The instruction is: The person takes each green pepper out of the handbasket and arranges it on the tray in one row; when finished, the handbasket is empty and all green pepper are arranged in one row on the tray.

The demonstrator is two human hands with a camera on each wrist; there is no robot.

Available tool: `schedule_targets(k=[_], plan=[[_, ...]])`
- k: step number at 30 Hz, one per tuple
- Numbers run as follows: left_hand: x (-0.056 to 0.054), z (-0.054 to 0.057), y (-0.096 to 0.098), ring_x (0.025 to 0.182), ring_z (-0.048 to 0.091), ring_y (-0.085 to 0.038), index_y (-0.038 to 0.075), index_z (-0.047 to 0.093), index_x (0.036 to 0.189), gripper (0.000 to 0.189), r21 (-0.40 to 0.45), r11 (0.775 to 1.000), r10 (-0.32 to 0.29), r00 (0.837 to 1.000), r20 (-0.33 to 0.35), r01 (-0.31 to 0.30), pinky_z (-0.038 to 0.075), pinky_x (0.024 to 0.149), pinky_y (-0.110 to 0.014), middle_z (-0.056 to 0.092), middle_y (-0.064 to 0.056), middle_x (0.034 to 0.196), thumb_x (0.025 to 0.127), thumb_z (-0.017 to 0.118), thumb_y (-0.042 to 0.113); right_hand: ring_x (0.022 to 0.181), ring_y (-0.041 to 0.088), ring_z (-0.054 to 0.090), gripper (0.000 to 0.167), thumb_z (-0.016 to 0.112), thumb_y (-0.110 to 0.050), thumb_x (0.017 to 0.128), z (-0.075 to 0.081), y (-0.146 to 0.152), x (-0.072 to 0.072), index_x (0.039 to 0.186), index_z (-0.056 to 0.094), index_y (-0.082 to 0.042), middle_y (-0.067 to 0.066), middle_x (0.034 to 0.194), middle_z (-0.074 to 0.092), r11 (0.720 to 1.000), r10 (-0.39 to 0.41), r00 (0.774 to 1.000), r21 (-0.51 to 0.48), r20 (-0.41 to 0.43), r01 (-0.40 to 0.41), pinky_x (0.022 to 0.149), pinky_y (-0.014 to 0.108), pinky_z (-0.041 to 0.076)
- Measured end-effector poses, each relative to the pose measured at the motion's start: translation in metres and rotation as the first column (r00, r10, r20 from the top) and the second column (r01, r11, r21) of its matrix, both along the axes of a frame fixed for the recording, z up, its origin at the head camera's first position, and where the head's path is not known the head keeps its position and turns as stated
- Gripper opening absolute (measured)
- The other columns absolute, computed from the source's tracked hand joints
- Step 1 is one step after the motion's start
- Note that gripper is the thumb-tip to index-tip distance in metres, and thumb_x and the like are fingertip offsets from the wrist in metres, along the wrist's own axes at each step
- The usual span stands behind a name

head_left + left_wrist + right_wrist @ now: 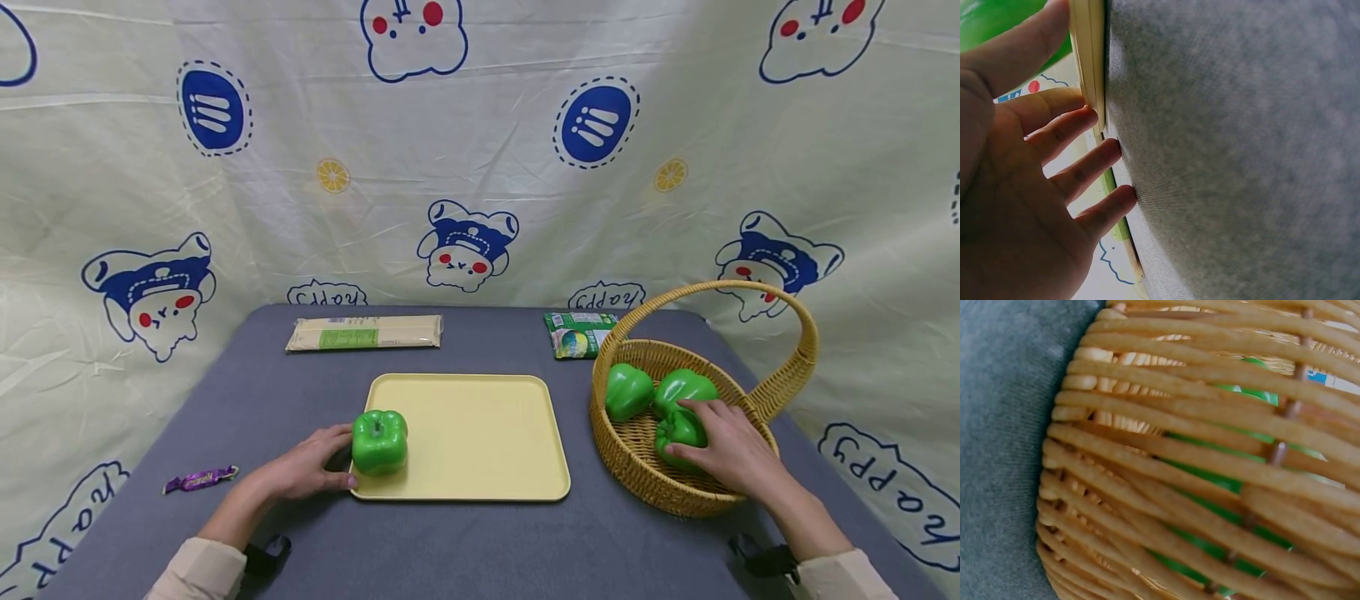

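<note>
A yellow tray (480,442) lies on the table, with a green bell pepper (379,442) standing at its left side. My left hand (315,463) is at the tray's left edge, just beside that pepper. In the left wrist view its fingers (1079,178) are spread and fairly straight, the tips at the tray rim and tabletop. On the right, my right hand (731,442) reaches into a wicker basket (637,475) and grips a green bell pepper (678,435) between thumb and fingers. Two more bell peppers (628,392) lie in the basket. The basket's weave mostly hides this hand in the right wrist view.
A long beige packet (365,332) with a green label lies at the back left of the table. Behind the basket's arched handle (806,350) is a green packet (579,335). A purple-wrapped candy (201,479) lies at the left. A printed curtain (480,150) hangs behind.
</note>
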State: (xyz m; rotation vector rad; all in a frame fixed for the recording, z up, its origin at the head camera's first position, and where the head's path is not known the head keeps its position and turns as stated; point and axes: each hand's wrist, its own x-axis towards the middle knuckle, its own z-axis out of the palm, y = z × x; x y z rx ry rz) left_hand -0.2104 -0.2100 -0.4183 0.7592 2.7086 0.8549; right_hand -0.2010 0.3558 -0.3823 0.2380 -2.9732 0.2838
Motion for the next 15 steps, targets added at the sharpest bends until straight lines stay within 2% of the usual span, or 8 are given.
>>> schedule_targets(k=[15], plan=[[0.0006, 0.0013, 0.0009, 0.13, 0.035, -0.047, -0.003, 0.045, 0.137, 0.072, -0.005, 1.0, 0.009, 1.0, 0.022, -0.009, 0.029, 0.103, -0.065, 0.041, -0.023, 0.142, 0.082, 0.071, 0.035, 0.109, 0.05, 0.043, 0.083, 0.072, -0.054, 0.074, -0.0026, 0.0012, 0.0005, 0.132, 0.047, 0.0, 0.031, 0.127, 0.046, 0.999, -0.004, 1.0, 0.044, 0.025, 0.002, 0.082, 0.06, 0.04]])
